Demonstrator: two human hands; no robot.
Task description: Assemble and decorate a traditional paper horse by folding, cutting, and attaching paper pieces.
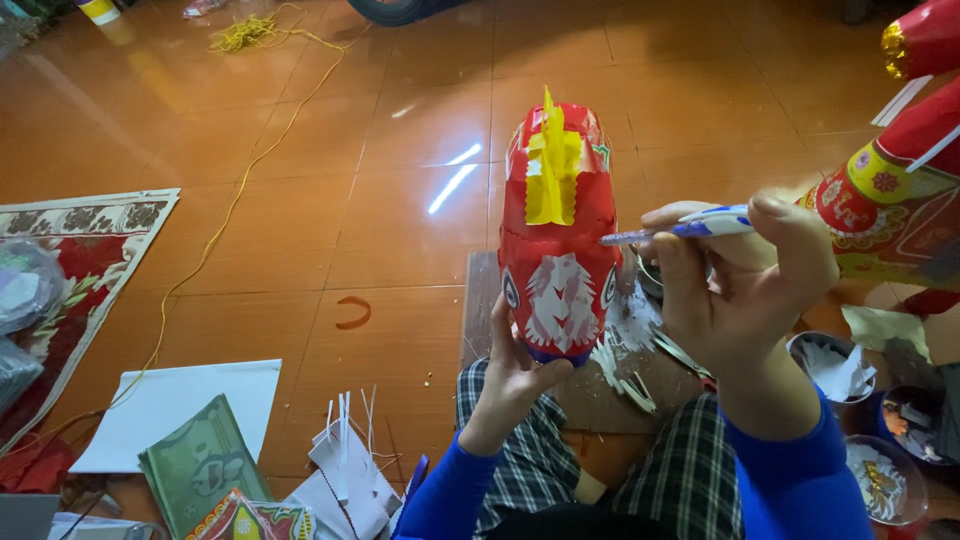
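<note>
Bright blue long sleeves (pixel 790 480) and dark plaid trousers (pixel 680 480).

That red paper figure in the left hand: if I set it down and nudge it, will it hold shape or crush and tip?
The red paper figure looks like a hollow, paper-covered shell, so probably light and easily dented. It is tall and narrow, held from below by the left hand, so it would likely tip. The yellow paper crest looks thin and floppy. The right hand holds a pen against it.

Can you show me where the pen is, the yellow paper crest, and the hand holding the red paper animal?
pen (pixel 690 229), head view, on its white and blue barrel.
yellow paper crest (pixel 552 170), head view, on its middle.
left hand (pixel 515 372), head view, on the palm under the red paper animal (pixel 560 250).
</note>
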